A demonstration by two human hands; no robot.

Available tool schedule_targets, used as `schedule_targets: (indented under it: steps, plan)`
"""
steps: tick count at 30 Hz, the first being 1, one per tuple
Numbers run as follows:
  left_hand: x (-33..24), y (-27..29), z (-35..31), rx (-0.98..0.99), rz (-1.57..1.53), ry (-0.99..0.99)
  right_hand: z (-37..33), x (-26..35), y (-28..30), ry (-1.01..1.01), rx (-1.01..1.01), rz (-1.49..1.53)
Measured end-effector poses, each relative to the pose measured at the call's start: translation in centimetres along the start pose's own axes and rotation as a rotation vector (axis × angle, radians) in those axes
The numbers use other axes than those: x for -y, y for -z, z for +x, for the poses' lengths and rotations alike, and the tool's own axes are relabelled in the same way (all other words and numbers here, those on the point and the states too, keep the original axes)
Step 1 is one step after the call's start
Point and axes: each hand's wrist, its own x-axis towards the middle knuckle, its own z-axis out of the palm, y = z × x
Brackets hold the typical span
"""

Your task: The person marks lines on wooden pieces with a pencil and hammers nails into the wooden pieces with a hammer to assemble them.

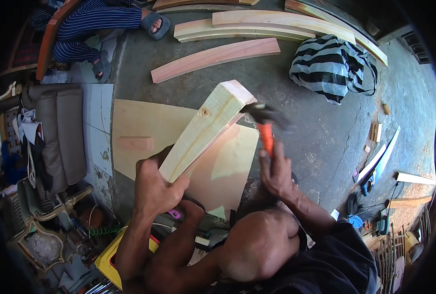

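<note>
My left hand [156, 188] is closed around the lower end of a thick pale wooden post [205, 125], which tilts up and away to the right. A knot shows on its upper face, and a thin pinkish edge runs along its right side. In my right hand [277, 174] is a hammer [266, 137] with an orange grip. Its dark head, smeared by motion, is beside the post's far end; whether it touches the wood I cannot tell. Beneath the post lies a plywood sheet [154, 115] with a small wood block [135, 143] on it.
Several long boards [218, 59] lie on the concrete floor at the back, near a black-and-white striped bag [320, 63]. A seated person's sandalled foot [155, 24] is at the upper left. A handsaw [382, 157] rests at the right; a yellow container [111, 259] is at the lower left.
</note>
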Motion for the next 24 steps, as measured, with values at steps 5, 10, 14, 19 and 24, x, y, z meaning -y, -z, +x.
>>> schedule_targets:
  steps: [5, 10, 14, 19, 24]
  plan:
    - [-0.3, 0.0, 0.6, -0.015, 0.142, 0.005, 1.5, 0.1, 0.8, 0.028, 0.271, -0.055]
    - [-0.1, -0.3, 0.4, 0.032, 0.076, -0.053, 0.7, -0.8, 0.8, 0.174, -0.018, 0.034]
    - [0.5, -0.3, 0.1, 0.001, 0.110, -0.095, 2.3, -0.4, 0.7, -0.097, 0.299, -0.146]
    - [-0.1, -0.4, -0.2, 0.018, 0.036, -0.052, 1.4, -0.6, 0.9, 0.031, 0.115, -0.054]
    - [1.5, 0.3, -0.1, 0.041, 0.029, 0.009, 2.2, 2.0, 0.9, -0.060, 0.268, 0.037]
